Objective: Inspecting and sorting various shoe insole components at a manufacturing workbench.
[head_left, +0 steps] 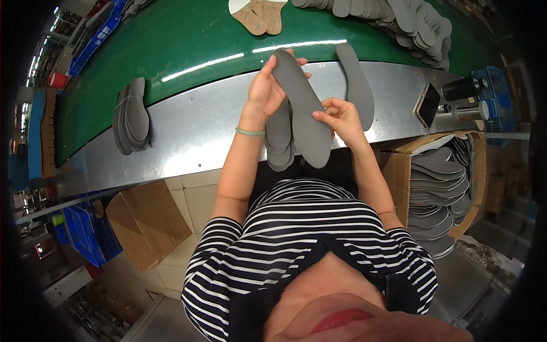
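A single grey shoe insole (302, 108) is held up at a slant over the metal table edge. My left hand (268, 88) grips its narrow upper end, fingers wrapped behind it. My right hand (341, 118) pinches its right edge about midway down, thumb on top. Below and partly behind it, a small stack of grey insoles (279, 139) lies on the metal ledge, its upper part hidden by the left hand and the held insole. To the right of my right hand lies another grey insole (358, 85), lengthwise across the ledge and the green surface.
A tied bundle of insoles (131, 117) stands at left on the metal ledge (176, 125). Long rows of insoles (410, 28) lie at far right on the green surface (199, 40), tan pieces (259, 16) at the far middle. A phone (427, 105) and a cardboard box (399, 171) of insoles are right.
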Demonstrator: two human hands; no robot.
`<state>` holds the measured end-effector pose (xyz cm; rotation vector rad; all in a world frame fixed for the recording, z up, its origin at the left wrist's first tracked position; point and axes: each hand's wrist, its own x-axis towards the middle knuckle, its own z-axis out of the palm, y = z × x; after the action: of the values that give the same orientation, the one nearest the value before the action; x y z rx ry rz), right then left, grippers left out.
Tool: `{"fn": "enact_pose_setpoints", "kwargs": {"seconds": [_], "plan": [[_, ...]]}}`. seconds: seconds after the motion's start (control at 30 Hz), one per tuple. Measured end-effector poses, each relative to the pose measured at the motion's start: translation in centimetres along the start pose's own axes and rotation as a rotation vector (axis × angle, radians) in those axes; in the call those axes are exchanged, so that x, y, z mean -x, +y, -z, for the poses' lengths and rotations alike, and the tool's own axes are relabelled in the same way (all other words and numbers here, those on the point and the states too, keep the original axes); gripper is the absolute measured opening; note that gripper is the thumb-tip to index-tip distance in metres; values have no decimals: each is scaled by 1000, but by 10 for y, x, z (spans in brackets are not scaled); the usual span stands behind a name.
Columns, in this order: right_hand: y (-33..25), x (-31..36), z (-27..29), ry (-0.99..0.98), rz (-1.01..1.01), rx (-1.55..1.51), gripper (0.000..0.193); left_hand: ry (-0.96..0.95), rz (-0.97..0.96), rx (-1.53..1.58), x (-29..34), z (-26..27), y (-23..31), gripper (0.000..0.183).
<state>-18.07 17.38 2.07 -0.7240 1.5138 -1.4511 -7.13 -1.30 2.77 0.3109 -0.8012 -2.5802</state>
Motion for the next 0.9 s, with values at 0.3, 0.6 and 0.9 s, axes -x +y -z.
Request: {"fn": "enact_pose_setpoints", "kwargs": {"seconds": [0.3, 0.6, 0.9], "plan": [[20, -3, -7, 175, -3, 68, 25, -39, 5, 82, -5, 20, 9, 42], [25, -9, -8, 156, -33, 42, 23, 49, -30, 100, 5, 10, 9, 42], [23, -17, -6, 103, -53, -26, 19, -20, -56, 97, 2, 14, 9, 39]]}}
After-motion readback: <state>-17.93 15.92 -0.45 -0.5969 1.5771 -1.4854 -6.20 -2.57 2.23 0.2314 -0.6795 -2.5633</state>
